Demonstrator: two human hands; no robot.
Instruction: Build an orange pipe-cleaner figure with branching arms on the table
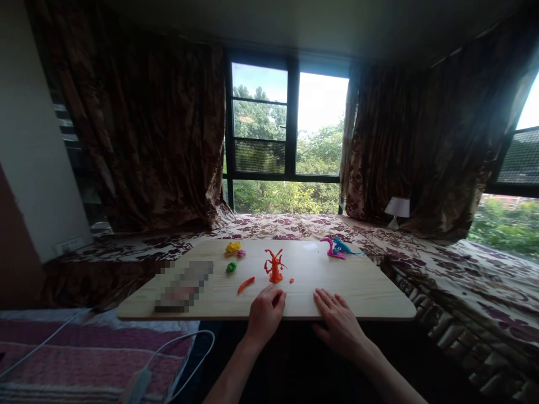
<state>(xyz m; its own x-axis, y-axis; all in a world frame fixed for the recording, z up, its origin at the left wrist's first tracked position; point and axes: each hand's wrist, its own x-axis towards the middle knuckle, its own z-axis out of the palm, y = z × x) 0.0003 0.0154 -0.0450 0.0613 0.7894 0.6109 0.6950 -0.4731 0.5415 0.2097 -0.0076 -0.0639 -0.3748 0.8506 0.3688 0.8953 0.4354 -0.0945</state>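
My left hand [266, 312] rests at the near edge of the table [345, 275], fingers curled and thumb pressed to them; whatever is inside is hidden. Flat on the tabletop to its right lies my right hand [338, 320], fingers stretched out and holding nothing. Just beyond my left hand stands an orange modelling clay tree [275, 270] with thin, curling branches. A small orange clay bit [291, 280] lies right of its base. To the left is an orange clay strip [246, 285].
Lumps of green clay [231, 267], yellow clay [232, 247] and pale pink clay [241, 253] lie at the left. Magenta [334, 255] and blue [342, 246] clay figures are at the far right. A blurred-out box-like object [185, 286] occupies the left end.
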